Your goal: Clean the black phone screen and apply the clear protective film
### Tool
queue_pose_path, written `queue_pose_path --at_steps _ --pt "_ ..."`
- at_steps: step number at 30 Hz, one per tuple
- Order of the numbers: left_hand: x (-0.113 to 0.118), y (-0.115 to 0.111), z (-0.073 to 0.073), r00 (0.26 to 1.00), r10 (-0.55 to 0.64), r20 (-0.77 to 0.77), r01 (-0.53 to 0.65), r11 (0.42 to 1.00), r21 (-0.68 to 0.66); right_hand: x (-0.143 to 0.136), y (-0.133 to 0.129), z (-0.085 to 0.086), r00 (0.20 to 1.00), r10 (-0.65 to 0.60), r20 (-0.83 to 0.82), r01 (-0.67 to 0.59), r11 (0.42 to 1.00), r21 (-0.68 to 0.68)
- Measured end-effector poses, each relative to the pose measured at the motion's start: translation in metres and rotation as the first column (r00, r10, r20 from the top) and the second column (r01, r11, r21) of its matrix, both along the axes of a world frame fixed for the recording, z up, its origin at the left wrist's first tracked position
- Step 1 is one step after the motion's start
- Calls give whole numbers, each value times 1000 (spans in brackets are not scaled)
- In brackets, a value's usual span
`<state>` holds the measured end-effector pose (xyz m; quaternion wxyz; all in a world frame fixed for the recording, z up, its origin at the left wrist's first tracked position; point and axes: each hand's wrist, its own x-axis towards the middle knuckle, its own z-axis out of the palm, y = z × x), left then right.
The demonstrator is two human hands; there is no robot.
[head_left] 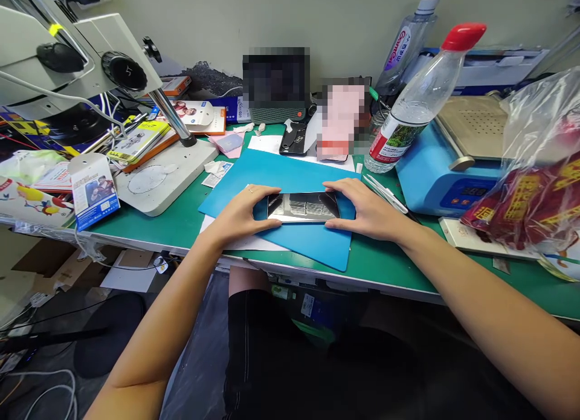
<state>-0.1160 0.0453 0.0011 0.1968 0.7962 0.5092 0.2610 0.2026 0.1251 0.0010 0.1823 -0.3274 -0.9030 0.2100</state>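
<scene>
Between both hands is a smartphone (pixel 302 207), turned sideways, its dark glossy screen up and full of reflections. My left hand (pixel 242 213) grips its left end, thumb along the near edge and fingers at the far edge. At the other end, my right hand (pixel 360 208) holds it the same way. Under the phone lies a blue mat (pixel 312 245), set at an angle on the green tabletop. Whether the phone rests on the mat or is slightly raised, I cannot tell.
A microscope stand (pixel 167 184) occupies the left, beside stacked boxes (pixel 140 145). Tweezers (pixel 385 193) lie right of the mat. Behind them stands a red-capped bottle (pixel 408 118), near a blue heating plate machine (pixel 421 172). A plastic bag of red packets (pixel 534 196) sits far right.
</scene>
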Motion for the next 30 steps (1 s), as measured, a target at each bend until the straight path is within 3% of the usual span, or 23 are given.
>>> queue_pose_path --at_steps 30 --pt "1 0 2 999 -10 -34 10 1000 6 1 3 -2 999 0 -51 -2 1000 -30"
